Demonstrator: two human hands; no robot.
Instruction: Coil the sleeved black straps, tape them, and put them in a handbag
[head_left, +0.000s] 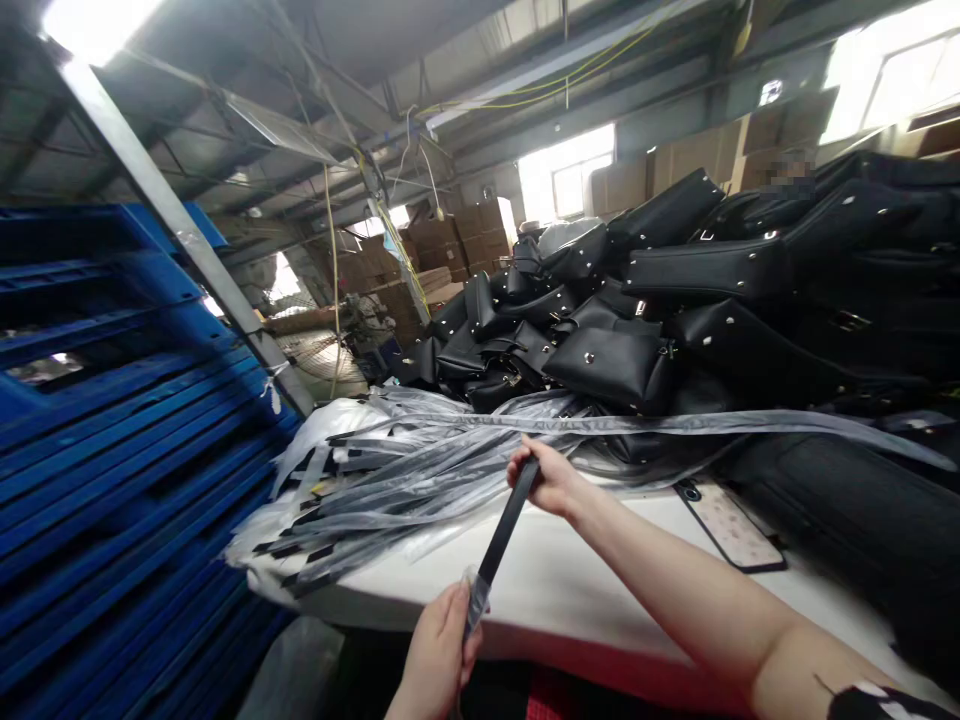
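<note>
On your left stands a tall stack of blue slatted pallets (135,470), blurred, with a slanted silver metal post (178,220) just to its right. A bright white lamp (97,25) hangs above it. Across the far centre and right you face a large heap of black leather-like bags with shiny metal studs (604,365). Nearer, on your right, a black-edged phone with a pale pink patterned back (735,525) lies on the white tabletop (592,565). Far off you see brown cardboard boxes (480,235) and a bright window (574,180).

Left hand (439,640), right hand (546,478) holding black strap (506,530) (lower part in plastic (478,592)), black bags (604,365) heaped behind
</note>
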